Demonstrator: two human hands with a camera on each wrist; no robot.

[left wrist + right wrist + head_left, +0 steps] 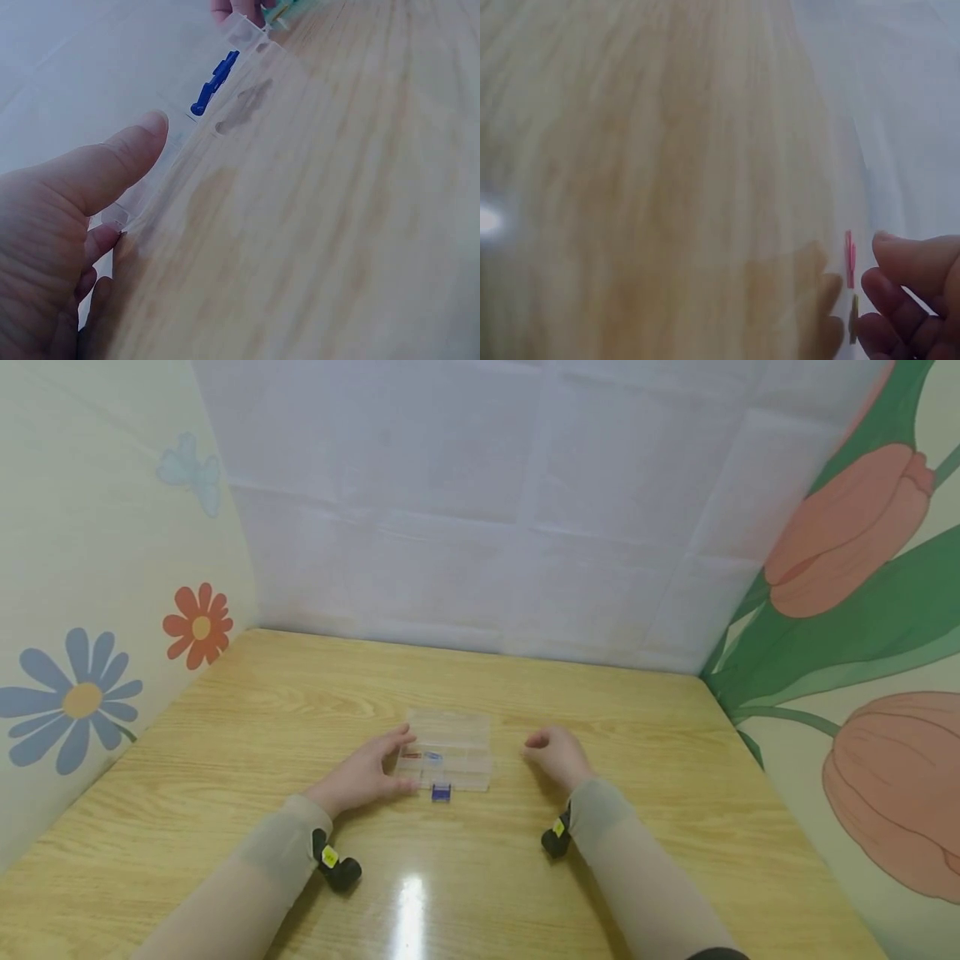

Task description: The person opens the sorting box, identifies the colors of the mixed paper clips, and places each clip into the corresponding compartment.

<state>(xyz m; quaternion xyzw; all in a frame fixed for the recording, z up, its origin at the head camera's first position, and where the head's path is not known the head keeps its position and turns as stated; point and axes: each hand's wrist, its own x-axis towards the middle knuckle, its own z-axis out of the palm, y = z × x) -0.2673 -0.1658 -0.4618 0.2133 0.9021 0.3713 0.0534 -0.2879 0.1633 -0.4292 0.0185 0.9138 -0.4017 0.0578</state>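
A clear plastic compartment box (477, 766) lies on the table, its blue latch (441, 792) at the front edge. My left hand (367, 772) grips the left side of the box, thumb along the front wall and the other fingers round the corner. Inside the left part of the box show a small red piece (412, 756) and a small blue piece (432, 757). Right of the box, my right hand (558, 756) is loosely curled, with thumb and forefinger apart. Just beyond its fingertips, the right wrist view shows a thin pink piece (850, 259) and a yellowish one (854, 319).
The wooden table (465, 877) meets a white cloth backdrop (480, 510) at the back. Flower-printed panels stand at both sides, with a blue flower (82, 700) on the left and a pink tulip (855, 531) on the right.
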